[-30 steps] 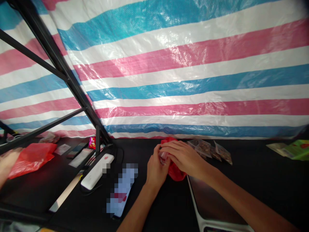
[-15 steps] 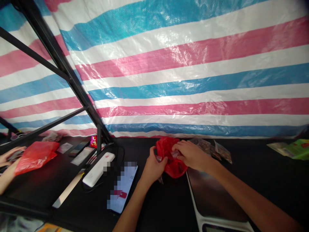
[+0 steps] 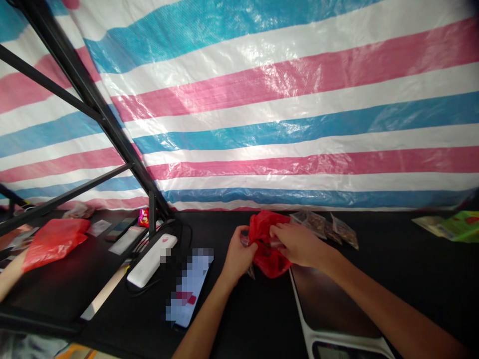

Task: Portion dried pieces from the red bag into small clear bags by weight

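A crumpled red plastic bag stands on the black table between my two hands, its mouth gathered open. My left hand is closed at its left side, pinching a small clear plastic bag whose lower end hangs below the fingers; its contents are hard to make out. On the right, my right hand is closed over the red bag's opening, with a bit of clear plastic showing by the fingertips. My right forearm crosses above a flat scale with a dark plate.
Clear packets of brown bits lie behind my right hand. A phone and white power bank with cables lie left. Beyond the black metal frame, another person's arm is beside another red bag. Green packaging lies far right.
My left hand and the red bag have shifted slightly right. My right fingers have moved a little deeper over the bag's mouth. The view has tilted slightly.
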`<action>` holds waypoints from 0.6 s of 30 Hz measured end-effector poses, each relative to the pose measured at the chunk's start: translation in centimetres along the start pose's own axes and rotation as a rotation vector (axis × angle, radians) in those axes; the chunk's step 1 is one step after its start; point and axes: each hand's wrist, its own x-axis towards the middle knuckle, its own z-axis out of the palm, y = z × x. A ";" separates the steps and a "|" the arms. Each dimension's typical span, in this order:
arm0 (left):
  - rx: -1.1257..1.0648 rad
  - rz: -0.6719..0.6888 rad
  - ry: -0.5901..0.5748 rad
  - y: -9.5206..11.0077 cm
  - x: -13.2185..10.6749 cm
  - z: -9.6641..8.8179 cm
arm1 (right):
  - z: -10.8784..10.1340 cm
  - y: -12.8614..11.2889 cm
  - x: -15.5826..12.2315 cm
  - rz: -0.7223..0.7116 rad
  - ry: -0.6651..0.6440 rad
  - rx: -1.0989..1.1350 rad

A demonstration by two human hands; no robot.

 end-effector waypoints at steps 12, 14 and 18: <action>-0.345 -0.094 -0.042 -0.3 0.0 0.6 | 1.9 -0.7 0.7 0.016 0.043 -0.017; -0.345 -0.109 -0.020 -0.3 -0.1 0.7 | 1.8 -0.7 0.6 0.016 0.050 -0.014; -0.386 -0.172 -0.030 -0.2 -0.2 0.7 | 1.6 -0.7 0.6 0.011 0.048 0.000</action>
